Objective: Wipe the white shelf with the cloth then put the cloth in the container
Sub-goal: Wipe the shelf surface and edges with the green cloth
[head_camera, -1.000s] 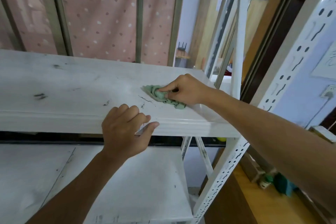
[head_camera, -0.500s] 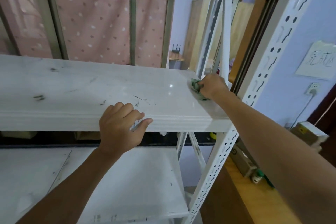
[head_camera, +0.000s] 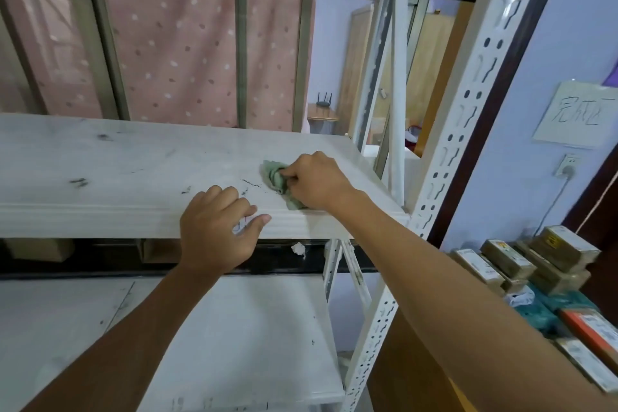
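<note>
Dragged cloth (head_camera: 279, 182) back from shelf (head_camera: 133, 164) corner toward scuffs, right hand (head_camera: 316, 181) fingers pinching it; left hand (head_camera: 217, 227) fingers spread, bracing. Probably needed harder pressure there.

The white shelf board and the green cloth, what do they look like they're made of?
White shelf board: probably painted or laminated wood; faint grain streaks, slight sheen, dark scuffs, moulded front edge. Crumpled green cloth: soft woven or microfibre fabric, matte, bunching in folds under the right hand.

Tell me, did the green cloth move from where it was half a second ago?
Yes. The green cloth in the right hand slid left along the white shelf, away from the right upright post and back beside the black scratch marks.
</note>
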A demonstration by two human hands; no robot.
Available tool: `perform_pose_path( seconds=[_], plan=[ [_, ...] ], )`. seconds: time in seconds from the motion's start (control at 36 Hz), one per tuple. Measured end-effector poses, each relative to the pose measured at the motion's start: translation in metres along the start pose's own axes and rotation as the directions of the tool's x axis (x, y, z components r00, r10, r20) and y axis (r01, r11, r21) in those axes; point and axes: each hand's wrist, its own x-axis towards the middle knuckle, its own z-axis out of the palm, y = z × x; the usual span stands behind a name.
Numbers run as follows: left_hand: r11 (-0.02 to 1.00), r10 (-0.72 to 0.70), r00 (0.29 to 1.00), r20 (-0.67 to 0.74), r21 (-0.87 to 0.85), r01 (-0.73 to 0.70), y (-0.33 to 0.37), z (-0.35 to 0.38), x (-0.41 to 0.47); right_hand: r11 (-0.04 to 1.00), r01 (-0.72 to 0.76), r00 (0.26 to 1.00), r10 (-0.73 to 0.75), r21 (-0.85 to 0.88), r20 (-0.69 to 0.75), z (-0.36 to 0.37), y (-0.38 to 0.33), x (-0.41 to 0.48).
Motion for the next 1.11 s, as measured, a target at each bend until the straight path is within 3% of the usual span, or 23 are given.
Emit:
perform_pose_path(
  seconds=[0.31, 0.47, 0.61, 0.78, 0.92, 1.03, 1.11],
  plan=[
    [0.998, -0.064, 0.996, 0.059, 0.004, 0.063, 0.008, -0.007, -0.001, 0.928, -0.345, 0.939, 0.343, -0.141, -0.034, -0.02, 0.064, -0.037],
    [0.998, -0.061, 0.996, 0.068, 0.005, 0.061, 0.007, -0.011, -0.003, 0.87, -0.429, 0.903, 0.419, -0.242, -0.093, -0.019, 0.071, -0.055],
    [0.993, -0.111, 0.973, 0.203, -0.028, 0.119, 0.006, -0.022, -0.005, 0.821, -0.523, 0.851, 0.491, -0.229, -0.185, -0.013, 0.06, -0.066],
    [0.983, -0.102, 0.932, 0.348, -0.107, 0.147, -0.005, -0.034, 0.004, 0.868, -0.479, 0.873, 0.456, -0.13, -0.173, -0.007, -0.006, -0.049],
    [0.993, -0.014, 0.943, 0.332, -0.103, 0.051, -0.034, -0.057, -0.001, 0.919, -0.371, 0.923, 0.35, -0.133, -0.161, 0.0, -0.087, -0.026],
    [0.991, -0.121, 0.948, 0.295, -0.017, 0.132, -0.07, -0.086, -0.011, 0.922, -0.351, 0.934, 0.333, -0.163, -0.128, 0.0, -0.118, -0.02],
    [0.987, -0.155, 0.941, 0.302, 0.018, 0.157, -0.094, -0.104, -0.018, 0.899, -0.435, 0.897, 0.428, -0.055, -0.111, -0.005, -0.113, -0.021]
  ],
)
